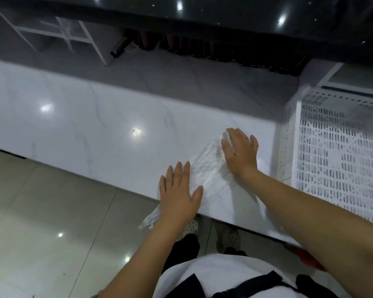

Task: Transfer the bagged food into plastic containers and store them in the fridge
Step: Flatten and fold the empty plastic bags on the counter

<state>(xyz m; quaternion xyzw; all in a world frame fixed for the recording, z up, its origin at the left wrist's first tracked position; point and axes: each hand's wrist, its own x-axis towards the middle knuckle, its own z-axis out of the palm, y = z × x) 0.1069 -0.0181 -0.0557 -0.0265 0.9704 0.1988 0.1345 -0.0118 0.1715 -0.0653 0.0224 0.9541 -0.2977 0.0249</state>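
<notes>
A clear, flattened plastic bag (205,171) lies slantwise on the white marble counter (95,125), near its front edge. One end of the bag hangs past the edge, below my left wrist. My left hand (179,194) lies flat, fingers straight, on the bag's near end. My right hand (240,150) presses flat on the bag's far end. The bag looks empty. No food and no container is in view.
A white perforated plastic crate (336,151) stands at the right end of the counter. Behind the counter run a grey ledge and a dark glossy surface (224,20). Beige floor tiles (41,222) and my feet show below the counter's edge.
</notes>
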